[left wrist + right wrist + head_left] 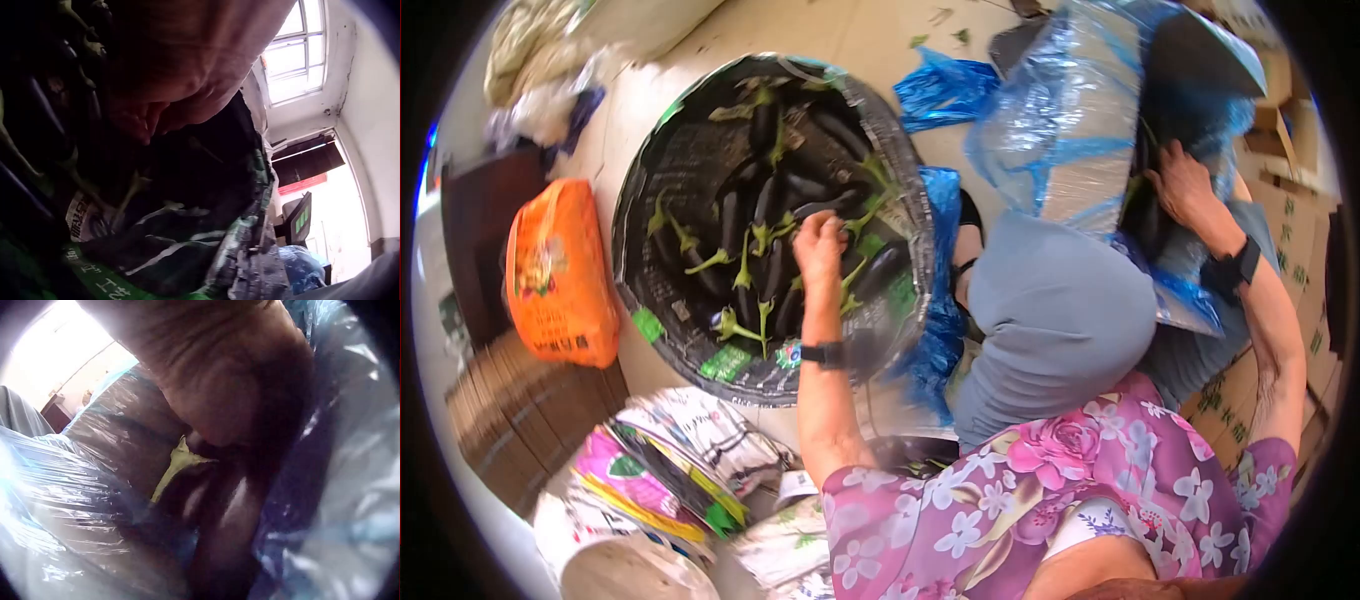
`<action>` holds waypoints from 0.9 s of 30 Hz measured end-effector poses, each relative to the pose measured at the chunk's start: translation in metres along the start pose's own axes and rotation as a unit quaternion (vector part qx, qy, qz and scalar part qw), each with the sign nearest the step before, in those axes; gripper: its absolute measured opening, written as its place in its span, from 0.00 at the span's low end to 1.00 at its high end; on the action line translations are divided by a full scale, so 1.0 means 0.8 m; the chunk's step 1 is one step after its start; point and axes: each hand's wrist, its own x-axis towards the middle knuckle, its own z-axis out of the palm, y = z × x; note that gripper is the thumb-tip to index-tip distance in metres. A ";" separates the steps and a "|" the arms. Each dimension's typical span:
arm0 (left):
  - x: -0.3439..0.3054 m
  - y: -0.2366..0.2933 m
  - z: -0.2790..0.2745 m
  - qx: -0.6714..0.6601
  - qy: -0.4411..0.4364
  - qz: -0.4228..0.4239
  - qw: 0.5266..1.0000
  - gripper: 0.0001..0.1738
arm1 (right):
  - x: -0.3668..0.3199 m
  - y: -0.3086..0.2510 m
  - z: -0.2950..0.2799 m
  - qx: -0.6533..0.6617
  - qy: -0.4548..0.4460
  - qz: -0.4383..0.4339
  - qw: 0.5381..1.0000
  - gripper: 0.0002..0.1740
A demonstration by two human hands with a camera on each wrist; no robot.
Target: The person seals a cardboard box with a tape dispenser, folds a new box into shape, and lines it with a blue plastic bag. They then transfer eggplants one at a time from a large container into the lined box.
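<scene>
Over the round black basket (862, 88), my left hand (818, 250) has its fingers bent down among purple-black eggplants (733, 215) with green stems. One dark eggplant lies right against its fingers; whether they grip it is unclear. In the left wrist view the left hand (181, 81) is in shadow, its fingertips close together. My right hand (1190, 190) reaches into a box lined with blue clear plastic (1090, 130). Below the right hand (237, 394), the right wrist view shows dark eggplants (228, 531) and a pale green stem (178, 465); its fingers are hidden.
An orange bag (565, 275) stands left of the basket, and printed sacks (690, 440) lie below it. Blue plastic (945, 90) lies on the floor between basket and box. Cardboard (1295, 220) is at the far right. My knee (1060, 310) is beside the box.
</scene>
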 end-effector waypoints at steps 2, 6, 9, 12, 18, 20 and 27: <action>0.006 0.000 0.026 0.067 -0.004 -0.001 0.998 0.12 | -0.001 -0.001 -0.001 -0.013 -0.003 -0.009 1.000 0.24; 0.041 0.008 0.100 0.285 0.081 0.139 0.945 0.24 | -0.013 -0.007 -0.042 -0.028 -0.015 -0.018 0.999 0.26; 0.071 0.010 0.140 0.371 0.069 0.054 0.925 0.33 | -0.024 0.005 -0.057 0.007 -0.015 -0.034 0.999 0.26; 0.106 -0.004 0.154 0.377 0.065 -0.012 0.924 0.35 | -0.037 0.033 -0.074 0.071 0.025 -0.061 0.995 0.25; 0.033 0.069 0.098 -0.305 -0.109 -0.116 0.939 0.13 | -0.067 0.063 -0.141 0.246 0.074 0.048 0.965 0.22; -0.018 0.101 0.060 -0.299 -0.146 -0.058 0.941 0.16 | -0.071 0.078 -0.147 0.309 0.073 0.067 0.946 0.23; -0.186 0.300 0.099 -0.192 -0.314 0.147 0.918 0.39 | -0.061 0.009 -0.207 0.561 0.046 -0.022 0.826 0.26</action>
